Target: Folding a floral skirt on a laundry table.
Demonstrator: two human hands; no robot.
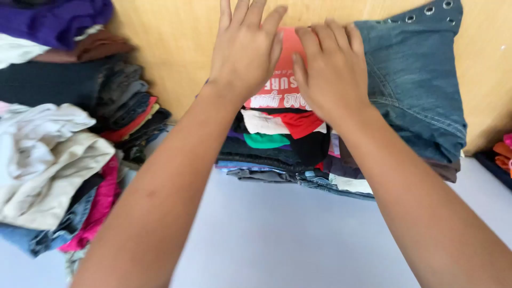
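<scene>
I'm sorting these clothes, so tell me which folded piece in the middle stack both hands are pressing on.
The coral-red printed garment topping the stack: left hand and right hand lie flat on it, unlike the denim piece beside it.

A folded red garment (280,80) with white print lies flat atop the middle clothes stack (277,154).

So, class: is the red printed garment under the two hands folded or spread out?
Folded. The red printed garment lies as a compact flat piece on top of the stack of folded clothes, with the left hand and right hand resting flat on it.

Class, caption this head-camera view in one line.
Left hand and right hand press flat on a red garment atop a clothes stack.
</scene>
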